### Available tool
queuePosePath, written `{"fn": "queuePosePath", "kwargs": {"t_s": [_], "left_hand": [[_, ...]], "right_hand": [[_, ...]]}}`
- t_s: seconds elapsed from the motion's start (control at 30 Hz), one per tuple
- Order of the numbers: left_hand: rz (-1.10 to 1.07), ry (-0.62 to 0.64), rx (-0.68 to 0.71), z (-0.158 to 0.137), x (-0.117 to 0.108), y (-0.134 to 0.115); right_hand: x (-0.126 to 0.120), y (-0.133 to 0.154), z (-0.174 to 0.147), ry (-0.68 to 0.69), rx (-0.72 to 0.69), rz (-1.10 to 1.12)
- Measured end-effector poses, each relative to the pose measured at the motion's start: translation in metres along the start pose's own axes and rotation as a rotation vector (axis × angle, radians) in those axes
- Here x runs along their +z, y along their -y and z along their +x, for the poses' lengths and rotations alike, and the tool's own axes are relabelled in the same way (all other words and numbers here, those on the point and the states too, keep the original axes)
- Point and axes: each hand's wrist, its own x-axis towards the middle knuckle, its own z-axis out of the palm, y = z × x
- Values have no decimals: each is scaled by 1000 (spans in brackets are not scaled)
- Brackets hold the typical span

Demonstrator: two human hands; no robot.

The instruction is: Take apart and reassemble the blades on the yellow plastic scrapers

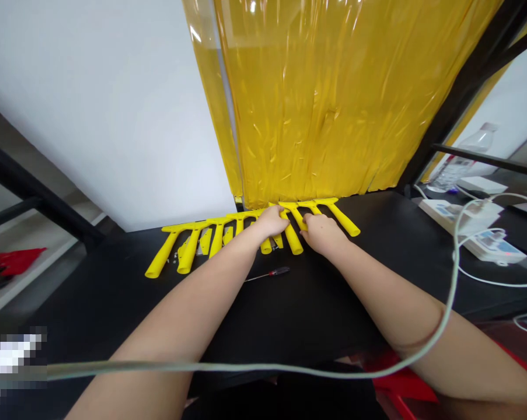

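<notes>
Several yellow T-shaped scraper handles [164,255] lie in a row along the back of the black table, hollow grip ends toward me. My left hand [272,223] is closed at the head of one yellow handle [293,236] right of the row's middle. Beside it, my right hand [324,233] has curled fingers on the neighbouring yellow handle [297,216]; the fingertips are partly hidden. Flat yellow pieces [205,241] and small metal parts [174,261] lie among the handles at left. Nearer me rests a screwdriver [279,271], its shaft tip hidden behind my left forearm.
Yellow plastic strips [316,116] and a white panel [127,116] rise behind the black table [289,326]. White power strips [473,230] and a clear bottle [468,154] stand at right. A pale cable [254,367] hangs across the front, over both forearms.
</notes>
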Motion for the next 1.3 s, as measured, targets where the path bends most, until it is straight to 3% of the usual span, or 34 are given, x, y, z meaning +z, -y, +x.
{"fn": "queuePosePath", "kwargs": {"t_s": [0.27,0.33,0.53,0.63,1.3], "left_hand": [[235,-85,-29,-4,-18,-4],[264,-77,40,-17,-23,-5],[359,102,317,-62,-25,-7],[401,117,383,-73,-21,-5],[499,139,410,-90,-22,-7]], "right_hand": [[1,0,1,-17,-7,12],[1,0,0,-23,-8,17],[0,1,0,-27,-15,6],[0,0,1,-27,-8,14],[7,-6,4,-66,-27,48]]}}
